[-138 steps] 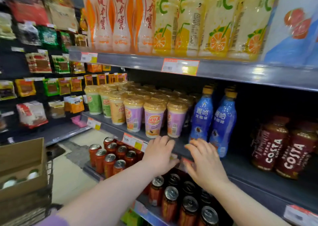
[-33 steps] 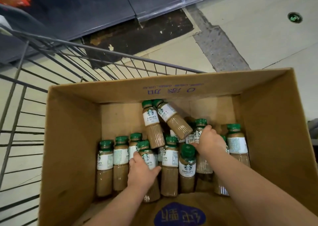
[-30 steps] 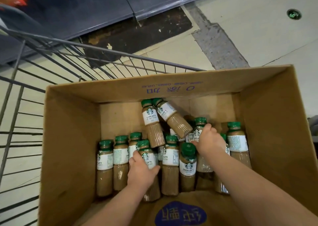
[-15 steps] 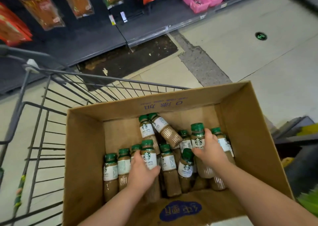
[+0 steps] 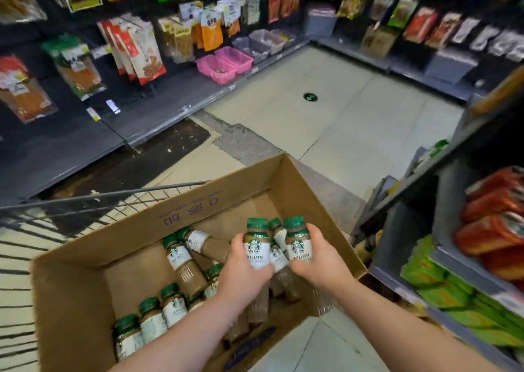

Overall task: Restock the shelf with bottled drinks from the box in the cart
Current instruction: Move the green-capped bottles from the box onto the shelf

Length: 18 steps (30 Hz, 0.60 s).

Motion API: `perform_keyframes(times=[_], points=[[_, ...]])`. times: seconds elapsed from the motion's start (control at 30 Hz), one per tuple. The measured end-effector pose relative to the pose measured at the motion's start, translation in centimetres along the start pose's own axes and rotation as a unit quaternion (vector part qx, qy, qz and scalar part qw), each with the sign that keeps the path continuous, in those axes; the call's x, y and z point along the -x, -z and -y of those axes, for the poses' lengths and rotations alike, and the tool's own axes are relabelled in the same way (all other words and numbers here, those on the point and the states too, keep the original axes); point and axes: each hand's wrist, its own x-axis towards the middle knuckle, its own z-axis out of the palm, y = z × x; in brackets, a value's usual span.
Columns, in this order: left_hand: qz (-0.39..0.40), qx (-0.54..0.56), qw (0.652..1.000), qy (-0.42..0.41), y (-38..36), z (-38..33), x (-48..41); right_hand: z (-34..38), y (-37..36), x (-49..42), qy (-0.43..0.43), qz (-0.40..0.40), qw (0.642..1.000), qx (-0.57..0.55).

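A: status on the hands?

B: left hand (image 5: pixel 244 272) is wrapped around one green-capped, white-labelled bottle of brown latte (image 5: pixel 256 247). right hand (image 5: pixel 319 261) is closed on a matching green-capped latte bottle (image 5: pixel 297 244). a third bottle (image 5: pixel 276 240) is seen wedged between the two; which hand carries it cannot be told

A: why held that way?

B: the two gripped bottles are pressed side by side, caps up, labels facing the camera. judged to be a bundling grip, so that several are carried per trip and the middle one is pinched in place. bodies are gripped at label height, necks left free

A: where is the stock?

B: the lifted bottles are held above the right end of the open brown cardboard box (image 5: pixel 93 247), clear of the rest. the box is sat in the grey wire cart (image 5: pixel 85 198). remaining bottles (image 5: pixel 158 315) are left inside: a row upright at the near left, two (image 5: pixel 184 258) tipped over mid-box

A: target?

B: grey metal shelving (image 5: pixel 408 224) is located just right of the box, with red cans (image 5: pixel 493 215) and green packs (image 5: pixel 436 275) on it. the slot meant for the lattes is not visible

A: risk?

B: middle bottle is judged loosely held; slip is possible on the swing over the box wall
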Motion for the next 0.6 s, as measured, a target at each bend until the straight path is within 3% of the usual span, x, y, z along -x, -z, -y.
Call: perform_keyframes(times=[0.33, 0.6], points=[[0.134, -0.068, 0.976, -0.156, -11.5, -5.1, 12.0, -12.8, 4.5, 17.0, -0.079, -0.158, 0.977, -0.117], [0.299, -0.106, 0.908, -0.273, -23.6, -6.4, 31.7, -26.8, 4.0, 38.9, -0.205, -0.323, 0.899, -0.215]])
